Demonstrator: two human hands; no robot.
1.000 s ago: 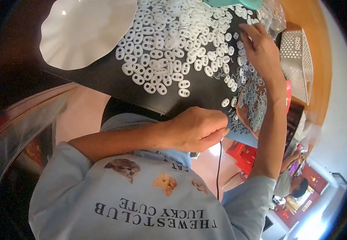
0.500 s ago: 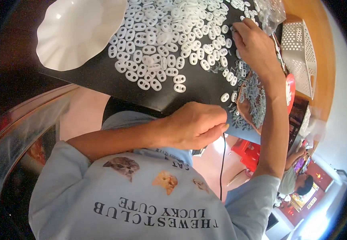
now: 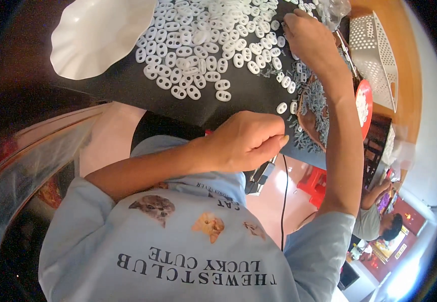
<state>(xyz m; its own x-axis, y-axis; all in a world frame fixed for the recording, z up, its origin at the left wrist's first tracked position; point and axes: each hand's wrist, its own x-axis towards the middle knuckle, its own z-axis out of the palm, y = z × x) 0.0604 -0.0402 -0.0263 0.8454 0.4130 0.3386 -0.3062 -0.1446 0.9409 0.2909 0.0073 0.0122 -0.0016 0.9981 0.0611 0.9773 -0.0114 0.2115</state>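
Observation:
Over the table's near edge, my left hand (image 3: 248, 141) is closed with thumb and fingers pressed together; whatever it may hold is hidden. My right hand (image 3: 311, 40) reaches to the far right of the table, its fingers curled down beside the scattered white pieces. Those fingertips are partly covered by the hand itself, so their contents do not show. Many white oval plastic pieces with two holes (image 3: 193, 92) lie spread and heaped on the black tabletop (image 3: 248, 95). Below my right wrist, small grey-blue plastic parts (image 3: 306, 143) surround a brown dish (image 3: 306, 121).
A white scalloped dish (image 3: 95, 40) stands at the far left. Along the right are a clear plastic bag (image 3: 334, 12), a white perforated basket (image 3: 374, 55) and a red plate (image 3: 363, 108). A red stool (image 3: 314, 186) and a black cable (image 3: 284, 201) are below. Another person (image 3: 377, 221) sits at lower right.
The view has shifted a little, with the tabletop higher in the picture. My right hand has moved slightly up and left; my left hand stays closed near the table's edge.

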